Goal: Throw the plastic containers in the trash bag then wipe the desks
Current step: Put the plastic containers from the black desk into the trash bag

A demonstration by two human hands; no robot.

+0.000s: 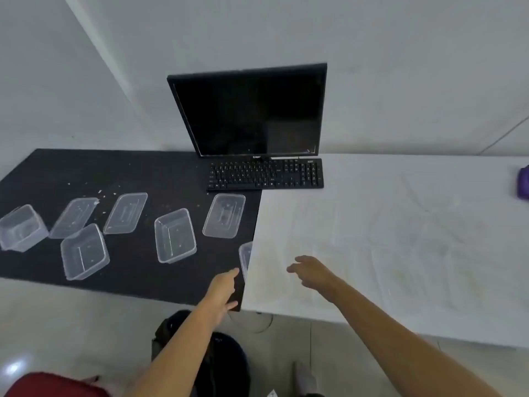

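Note:
Several clear plastic containers lie scattered on the black desk, among them one near the middle, one by the keyboard and one at the far left. Another container is half hidden behind the edge of the white desk. My left hand reaches over the black desk's front right corner, fingers apart, holding nothing. My right hand hovers over the white desk's near left part, fingers spread and empty. A black trash bag sits on the floor below my arms.
A black monitor and black keyboard stand at the back across the seam of the two desks. Crumbs dot the black desk. A purple object lies at the white desk's far right. White walls stand behind.

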